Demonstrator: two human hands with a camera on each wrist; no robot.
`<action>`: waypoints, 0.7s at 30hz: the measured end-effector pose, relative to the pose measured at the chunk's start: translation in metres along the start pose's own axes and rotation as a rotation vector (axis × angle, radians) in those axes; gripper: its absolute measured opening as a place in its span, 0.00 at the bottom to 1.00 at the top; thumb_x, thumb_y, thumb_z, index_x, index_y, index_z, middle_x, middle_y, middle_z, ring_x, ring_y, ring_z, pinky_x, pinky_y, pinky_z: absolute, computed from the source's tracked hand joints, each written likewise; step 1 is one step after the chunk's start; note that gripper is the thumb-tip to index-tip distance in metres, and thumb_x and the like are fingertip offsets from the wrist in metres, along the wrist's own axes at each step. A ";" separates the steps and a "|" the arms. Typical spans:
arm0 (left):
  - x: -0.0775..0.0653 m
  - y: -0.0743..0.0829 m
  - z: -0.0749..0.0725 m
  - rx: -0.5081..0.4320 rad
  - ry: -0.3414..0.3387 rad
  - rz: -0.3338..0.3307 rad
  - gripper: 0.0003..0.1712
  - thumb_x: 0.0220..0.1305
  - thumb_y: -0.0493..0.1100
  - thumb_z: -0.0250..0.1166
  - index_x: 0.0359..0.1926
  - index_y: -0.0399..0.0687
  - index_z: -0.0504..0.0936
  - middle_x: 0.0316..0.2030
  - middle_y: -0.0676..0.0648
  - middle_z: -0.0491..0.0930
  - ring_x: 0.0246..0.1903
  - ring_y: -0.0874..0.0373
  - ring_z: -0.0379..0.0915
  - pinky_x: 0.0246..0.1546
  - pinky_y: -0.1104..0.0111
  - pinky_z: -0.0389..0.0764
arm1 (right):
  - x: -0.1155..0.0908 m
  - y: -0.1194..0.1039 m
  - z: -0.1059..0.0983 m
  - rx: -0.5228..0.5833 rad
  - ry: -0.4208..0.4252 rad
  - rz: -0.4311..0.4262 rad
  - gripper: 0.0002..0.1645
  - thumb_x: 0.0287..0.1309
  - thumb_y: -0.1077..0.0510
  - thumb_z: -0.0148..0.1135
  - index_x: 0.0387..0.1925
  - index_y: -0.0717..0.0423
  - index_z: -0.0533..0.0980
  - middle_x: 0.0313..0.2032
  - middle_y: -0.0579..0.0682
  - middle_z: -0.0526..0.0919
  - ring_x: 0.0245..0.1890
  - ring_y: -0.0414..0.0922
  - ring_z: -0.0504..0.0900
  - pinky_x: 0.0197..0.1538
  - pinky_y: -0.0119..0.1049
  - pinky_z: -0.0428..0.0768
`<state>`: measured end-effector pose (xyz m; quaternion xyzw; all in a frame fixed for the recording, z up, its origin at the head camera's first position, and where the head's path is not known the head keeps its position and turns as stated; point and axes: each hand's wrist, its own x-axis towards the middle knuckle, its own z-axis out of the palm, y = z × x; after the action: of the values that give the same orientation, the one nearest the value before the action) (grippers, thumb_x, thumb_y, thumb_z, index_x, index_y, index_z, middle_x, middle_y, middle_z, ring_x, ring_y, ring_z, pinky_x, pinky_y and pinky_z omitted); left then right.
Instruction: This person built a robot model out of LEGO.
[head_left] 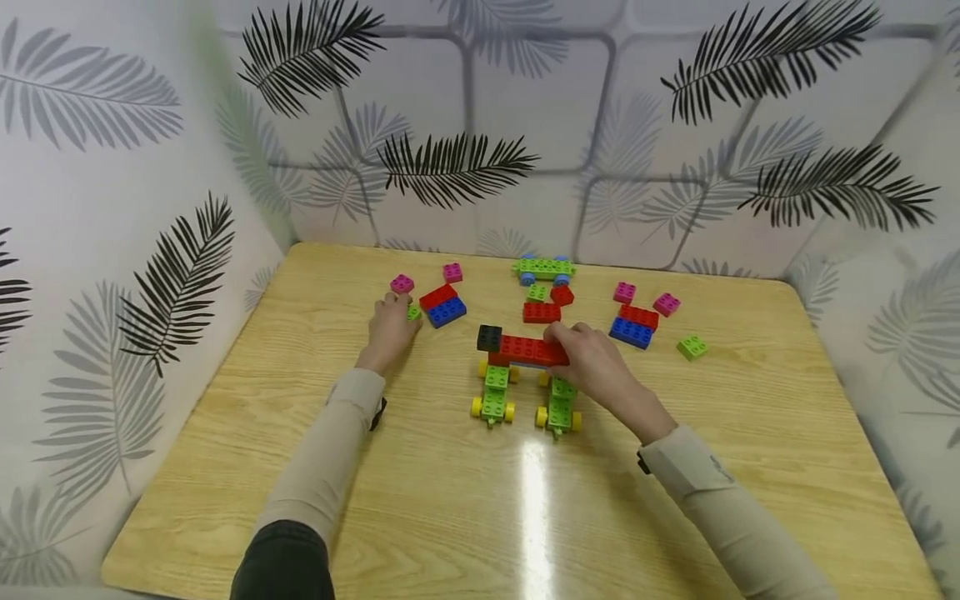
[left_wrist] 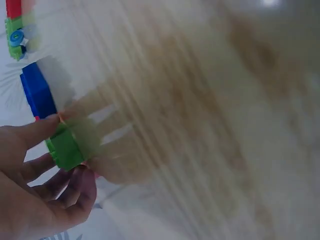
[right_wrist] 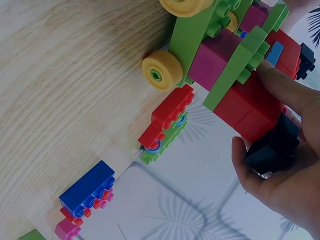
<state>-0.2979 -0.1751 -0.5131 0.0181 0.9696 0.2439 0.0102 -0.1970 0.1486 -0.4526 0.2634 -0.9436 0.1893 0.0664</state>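
Note:
My left hand [head_left: 392, 327] is at the far left of the table, its thumb and fingertips pinching a small green toy brick [left_wrist: 66, 147]. In the middle, my right hand [head_left: 594, 360] grips the right end of a brick build, fingers around a black brick [right_wrist: 275, 145] and beside the red bricks [right_wrist: 250, 107]. The build is a red beam [head_left: 517, 348] across two green wheeled bases, left [head_left: 495, 405] and right [head_left: 559, 413], with yellow wheels. Another black brick [head_left: 490, 337] tops its left end. Purple bricks [right_wrist: 214, 59] sit within a base's stack.
Beside my left hand lie a blue brick [head_left: 447, 312], a red brick [head_left: 438, 297] and pink bricks [head_left: 402, 284]. Behind the build stand a green base with blue wheels [head_left: 545, 268] and a red brick [head_left: 542, 312]. At right are a blue brick [head_left: 631, 332] and a green brick [head_left: 692, 347].

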 end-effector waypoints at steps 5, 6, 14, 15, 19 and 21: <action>0.002 -0.004 0.002 0.035 0.031 -0.022 0.24 0.66 0.40 0.62 0.60 0.35 0.70 0.57 0.34 0.68 0.54 0.38 0.65 0.47 0.46 0.75 | 0.000 -0.001 0.000 -0.012 0.004 -0.002 0.27 0.44 0.59 0.78 0.45 0.54 0.74 0.37 0.53 0.81 0.37 0.52 0.77 0.37 0.44 0.77; 0.001 -0.004 0.002 0.031 0.039 -0.023 0.24 0.66 0.40 0.62 0.60 0.35 0.70 0.57 0.34 0.68 0.53 0.38 0.65 0.47 0.46 0.75 | 0.000 -0.001 -0.001 -0.014 0.005 -0.002 0.26 0.44 0.59 0.78 0.45 0.54 0.75 0.37 0.53 0.81 0.37 0.52 0.77 0.37 0.44 0.77; -0.015 0.017 -0.016 -0.011 0.153 0.104 0.25 0.64 0.39 0.64 0.59 0.33 0.72 0.57 0.36 0.71 0.54 0.40 0.69 0.52 0.51 0.74 | -0.002 0.001 -0.001 -0.026 0.019 -0.016 0.27 0.43 0.58 0.78 0.46 0.55 0.75 0.38 0.53 0.82 0.39 0.53 0.77 0.37 0.45 0.76; -0.017 0.022 -0.019 -0.026 0.168 0.139 0.25 0.63 0.39 0.65 0.59 0.33 0.73 0.57 0.36 0.71 0.54 0.41 0.69 0.53 0.51 0.74 | -0.002 0.002 -0.001 -0.026 0.021 -0.019 0.27 0.43 0.58 0.78 0.46 0.55 0.75 0.38 0.54 0.82 0.39 0.53 0.77 0.37 0.45 0.76; -0.025 0.040 -0.029 -0.093 0.195 0.255 0.25 0.62 0.38 0.67 0.58 0.33 0.74 0.52 0.37 0.73 0.52 0.43 0.70 0.54 0.54 0.73 | -0.002 0.003 0.000 -0.016 0.026 -0.023 0.27 0.43 0.59 0.78 0.46 0.55 0.75 0.38 0.54 0.82 0.38 0.53 0.77 0.37 0.45 0.76; -0.028 0.046 -0.031 -0.125 0.188 0.288 0.25 0.62 0.38 0.67 0.59 0.34 0.74 0.51 0.37 0.73 0.51 0.44 0.70 0.53 0.55 0.73 | -0.002 0.004 0.001 -0.009 0.021 -0.022 0.27 0.44 0.59 0.78 0.46 0.55 0.75 0.38 0.53 0.82 0.38 0.53 0.77 0.38 0.45 0.76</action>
<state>-0.2691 -0.1502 -0.4636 0.1332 0.9367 0.3030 -0.1145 -0.1972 0.1525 -0.4551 0.2716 -0.9407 0.1873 0.0794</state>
